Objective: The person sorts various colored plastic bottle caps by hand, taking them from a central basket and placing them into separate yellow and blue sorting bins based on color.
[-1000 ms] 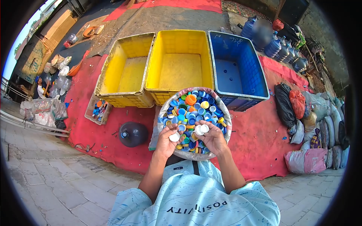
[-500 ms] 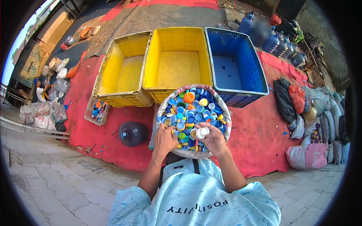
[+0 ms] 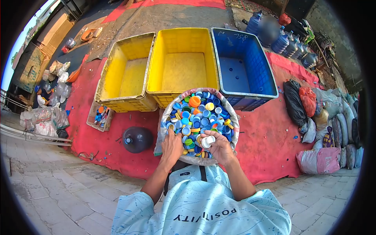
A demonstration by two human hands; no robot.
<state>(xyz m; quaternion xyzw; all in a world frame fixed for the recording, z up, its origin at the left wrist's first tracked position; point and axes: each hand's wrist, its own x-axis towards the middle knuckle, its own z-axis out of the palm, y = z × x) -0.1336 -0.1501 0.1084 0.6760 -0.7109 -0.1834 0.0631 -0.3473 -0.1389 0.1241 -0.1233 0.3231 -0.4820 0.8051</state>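
A round tub with a cloth-like wrapped rim [image 3: 235,124] stands close before me, full of loose plastic bottle caps [image 3: 206,113] in blue, yellow, green, orange and white. My right hand [image 3: 222,150] is above the near right part of the heap, fingers closed around a few white bottle caps [image 3: 208,141]. On the left side of the heap, my left hand [image 3: 172,148] has its fingers bent down among the caps, by the rim. Its fingertips are partly hidden, so what they grip cannot be made out.
Two yellow crates [image 3: 181,74] and a blue crate [image 3: 235,70] stand beyond the tub. A small crate of caps [image 3: 100,116] and a dark round jug [image 3: 138,140] are at left. Full sacks [image 3: 319,160] line the right; a person [image 3: 42,96] is far left.
My right hand has lowered slightly with the white caps, which are now turned differently. My left hand stays at the left of the heap, its fingers slightly shifted. The view has moved a little.
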